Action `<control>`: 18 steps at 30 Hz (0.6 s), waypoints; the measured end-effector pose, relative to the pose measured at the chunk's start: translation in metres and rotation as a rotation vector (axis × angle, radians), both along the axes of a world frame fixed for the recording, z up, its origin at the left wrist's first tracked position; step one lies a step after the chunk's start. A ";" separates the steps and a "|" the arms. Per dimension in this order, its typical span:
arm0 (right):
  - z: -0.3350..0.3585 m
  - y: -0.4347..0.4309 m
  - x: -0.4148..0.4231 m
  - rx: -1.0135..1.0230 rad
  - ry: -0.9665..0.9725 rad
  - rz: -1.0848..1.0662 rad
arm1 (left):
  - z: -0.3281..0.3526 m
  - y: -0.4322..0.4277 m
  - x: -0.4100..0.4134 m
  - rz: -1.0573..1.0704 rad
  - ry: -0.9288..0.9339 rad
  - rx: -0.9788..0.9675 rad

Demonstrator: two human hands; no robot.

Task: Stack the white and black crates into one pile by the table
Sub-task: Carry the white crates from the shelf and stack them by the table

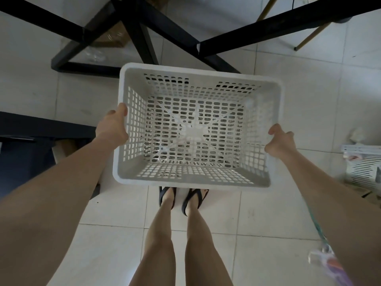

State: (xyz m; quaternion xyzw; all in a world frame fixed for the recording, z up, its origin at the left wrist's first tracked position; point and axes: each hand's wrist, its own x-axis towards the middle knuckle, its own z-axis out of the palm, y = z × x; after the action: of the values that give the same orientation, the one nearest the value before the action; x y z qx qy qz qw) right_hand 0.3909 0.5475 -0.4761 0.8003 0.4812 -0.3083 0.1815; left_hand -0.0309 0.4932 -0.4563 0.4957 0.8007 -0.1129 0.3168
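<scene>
A white perforated crate [132, 83] hangs upright and empty in front of me, above the tiled floor. My left hand [113, 126] grips its left rim, and my right hand [281, 141] grips its right rim. The crate's near edge hides the front of my feet. At the far right edge stands another white slatted crate [365, 170] on the floor, partly cut off. No black crate can be made out.
Black table legs [140, 38] cross on the floor just beyond the crate. A dark piece of furniture [31, 129] sits at the left. Thin wooden chair legs [309, 38] stand at the upper right. My legs in dark sandals [165, 197] are below.
</scene>
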 end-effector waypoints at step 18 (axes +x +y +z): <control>-0.002 0.014 0.017 -0.032 0.026 0.145 | -0.009 -0.007 0.016 0.059 0.034 0.024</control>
State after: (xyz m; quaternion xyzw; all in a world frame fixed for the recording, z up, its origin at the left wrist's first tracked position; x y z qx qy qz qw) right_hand 0.4077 0.5618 -0.4784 0.7562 0.5352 -0.3124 0.2098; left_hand -0.0147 0.4866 -0.4651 0.4737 0.8215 -0.1022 0.3003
